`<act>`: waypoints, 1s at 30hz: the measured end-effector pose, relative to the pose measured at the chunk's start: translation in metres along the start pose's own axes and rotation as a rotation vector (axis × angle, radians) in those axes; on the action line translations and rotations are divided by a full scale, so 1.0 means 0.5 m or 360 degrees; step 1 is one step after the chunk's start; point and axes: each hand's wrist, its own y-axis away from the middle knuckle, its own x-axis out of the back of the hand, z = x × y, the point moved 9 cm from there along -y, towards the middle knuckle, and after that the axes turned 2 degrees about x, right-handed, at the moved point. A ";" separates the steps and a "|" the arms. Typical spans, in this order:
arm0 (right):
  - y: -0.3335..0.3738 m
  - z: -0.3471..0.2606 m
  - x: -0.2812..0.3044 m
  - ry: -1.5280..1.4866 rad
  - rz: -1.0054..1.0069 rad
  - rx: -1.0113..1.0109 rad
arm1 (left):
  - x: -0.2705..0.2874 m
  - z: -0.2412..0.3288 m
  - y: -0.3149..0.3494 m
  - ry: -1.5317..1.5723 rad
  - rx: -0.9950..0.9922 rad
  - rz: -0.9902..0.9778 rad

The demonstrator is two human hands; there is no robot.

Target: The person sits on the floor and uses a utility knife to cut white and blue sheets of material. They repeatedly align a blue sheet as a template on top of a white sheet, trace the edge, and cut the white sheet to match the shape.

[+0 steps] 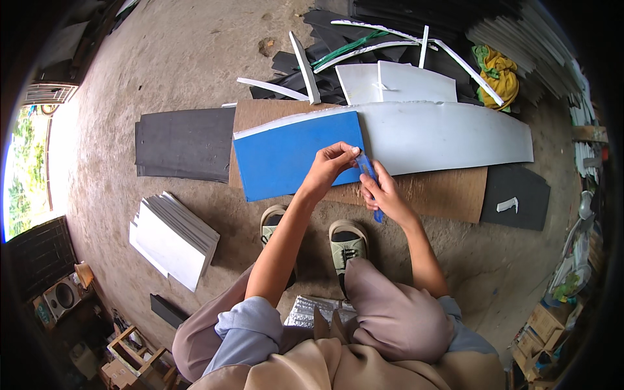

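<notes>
Black offcuts [325,26] sprawl over the concrete floor [169,65] at twelve o'clock, a green cord [351,47] among them; a bunched yellow-and-green cloth [502,79] lies at two o'clock; cardboard boxes [546,325] stand at four o'clock; a wooden frame [122,339] is at half past seven, a speaker-like box [63,296] at eight; a fanned stack of white sheets [170,240] rests between eight and nine; greenery [25,175] shows outside at nine o'clock.

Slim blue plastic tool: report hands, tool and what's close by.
Right hand gripping slim blue plastic tool. Left hand pinched at its upper end, contact unclear. Flat blue rectangular panel under left hand, long white sheet to panel's right.
</notes>
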 end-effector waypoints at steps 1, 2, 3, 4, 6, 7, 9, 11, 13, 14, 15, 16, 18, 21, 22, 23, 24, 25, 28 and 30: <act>-0.006 0.003 0.005 0.0051 0.0010 -0.0024 | 0.005 0.006 0.001 -0.0119 -0.0066 0.0061; -0.015 -0.009 0.032 0.0459 0.0196 0.0052 | 0.010 0.013 0.003 -0.0238 -0.0133 0.0122; -0.026 -0.025 0.057 0.0866 0.0383 0.0130 | 0.017 0.043 0.011 -0.0632 -0.0377 0.0256; -0.032 -0.044 0.083 0.1269 0.0586 0.0203 | 0.010 0.071 0.021 -0.1025 -0.0613 0.0374; -0.060 -0.079 0.104 0.1705 0.0799 0.0257 | 0.012 0.077 0.026 -0.1510 -0.0680 0.0422; -0.082 -0.085 0.111 0.1799 0.0799 0.0157 | 0.005 0.076 0.029 -0.1720 -0.0767 0.0421; -0.122 -0.095 0.110 0.2074 0.0815 0.0245 | -0.020 0.066 0.030 -0.2141 -0.0958 0.0397; -0.155 -0.096 0.101 0.2149 0.0850 0.0315 | -0.018 0.041 0.015 -0.2152 -0.0844 0.0265; -0.172 -0.091 0.094 0.2137 0.0851 0.0299 | -0.016 0.021 0.017 -0.2247 -0.0817 0.0247; -0.178 -0.092 0.082 0.2220 0.0832 0.0311 | -0.012 0.012 0.013 -0.2271 -0.0777 0.0200; -0.184 -0.094 0.071 0.2303 0.0813 0.0324 | -0.006 0.007 0.011 -0.2281 -0.0756 0.0194; -0.189 -0.091 0.071 0.2249 0.0803 0.0276 | -0.005 0.005 0.008 -0.2290 -0.0743 0.0187; -0.197 -0.086 0.071 0.2141 0.0781 0.0182 | 0.000 0.000 0.005 -0.2310 -0.0715 0.0177; -0.203 -0.083 0.085 0.2132 0.0825 0.0201 | -0.007 -0.004 0.002 -0.2328 -0.0711 0.0157; -0.206 -0.083 0.086 0.2145 0.0824 0.0208 | -0.008 -0.003 0.003 -0.2329 -0.0720 0.0163; -0.209 -0.082 0.087 0.2157 0.0824 0.0216 | -0.009 -0.002 0.003 -0.2330 -0.0729 0.0170; -0.212 -0.081 0.088 0.2170 0.0824 0.0223 | -0.010 -0.001 0.003 -0.2336 -0.0730 0.0167; -0.215 -0.083 0.083 0.2179 0.0807 0.0224 | -0.008 -0.001 0.003 -0.2342 -0.0727 0.0172; -0.224 -0.088 0.072 0.2231 0.0770 0.0234 | -0.003 0.000 0.005 -0.2348 -0.0735 0.0185; -0.231 -0.093 0.066 0.2300 0.0765 0.0254 | 0.003 0.000 0.006 -0.2351 -0.0734 0.0192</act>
